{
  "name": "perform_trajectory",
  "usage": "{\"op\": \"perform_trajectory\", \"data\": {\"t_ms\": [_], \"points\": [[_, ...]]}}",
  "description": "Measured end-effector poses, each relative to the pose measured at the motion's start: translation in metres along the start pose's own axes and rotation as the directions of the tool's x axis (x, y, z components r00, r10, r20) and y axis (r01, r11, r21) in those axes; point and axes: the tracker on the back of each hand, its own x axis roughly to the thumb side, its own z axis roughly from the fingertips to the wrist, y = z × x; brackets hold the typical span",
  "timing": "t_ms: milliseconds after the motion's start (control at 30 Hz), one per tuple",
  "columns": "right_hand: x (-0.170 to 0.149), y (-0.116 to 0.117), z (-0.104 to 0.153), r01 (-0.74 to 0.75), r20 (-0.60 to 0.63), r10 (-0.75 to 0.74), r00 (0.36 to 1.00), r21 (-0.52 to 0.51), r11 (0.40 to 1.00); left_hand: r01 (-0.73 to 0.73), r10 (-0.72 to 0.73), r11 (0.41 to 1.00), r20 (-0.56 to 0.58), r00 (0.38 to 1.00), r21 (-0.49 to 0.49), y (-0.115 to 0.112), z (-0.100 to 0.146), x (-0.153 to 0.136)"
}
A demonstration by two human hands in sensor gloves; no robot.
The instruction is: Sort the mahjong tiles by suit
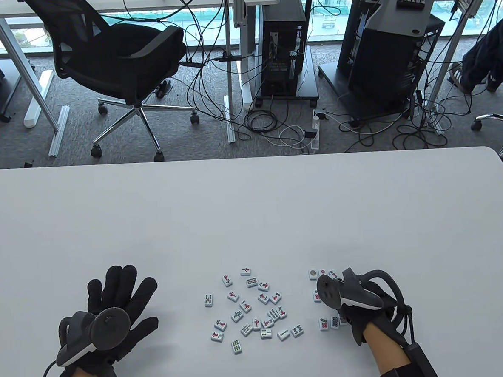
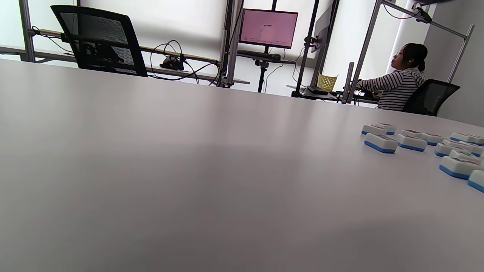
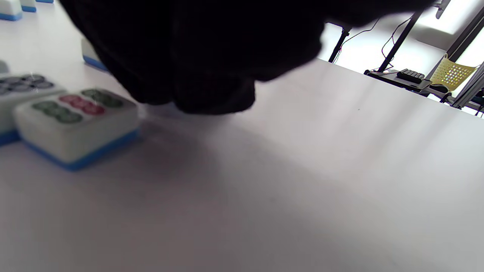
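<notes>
Left hand (image 1: 114, 309) flat, grip released; right hand (image 1: 352, 306) over circle tiles (image 1: 330, 322), grip unclear, markings illegible

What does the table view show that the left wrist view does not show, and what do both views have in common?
Only the table view shows both hands: the left hand lies flat with spread fingers, away from the tiles, and the right hand is over a small group of circle tiles on the right. It also shows the tile faces.

Only the left wrist view shows the pink monitor and a seated person in a striped shirt, plus the tiles' blue undersides.

Both show the white table, the loose tile pile and the black office chair.
</notes>
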Motion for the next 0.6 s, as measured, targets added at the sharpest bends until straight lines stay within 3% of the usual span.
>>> {"op": "perform_trajectory", "data": {"t_ms": [200, 400, 600], "points": [[0.002, 0.004, 0.001, 0.005, 0.001, -0.004, 1.000, -0.062, 0.998, -0.005, 0.005, 1.000, -0.001, 1.000, 0.001, 0.000, 0.000, 0.000], [-0.004, -0.004, 0.019, 0.024, -0.004, -0.025, 1.000, -0.137, 0.990, -0.001, 0.001, 1.000, 0.004, 1.000, 0.002, 0.000, -0.001, 0.001], [-0.024, -0.034, 0.058, 0.122, -0.009, -0.134, 0.991, -0.351, 0.928, 0.000, 0.000, 1.000, 0.007, 1.000, 0.011, 0.001, -0.001, 0.001]]}}
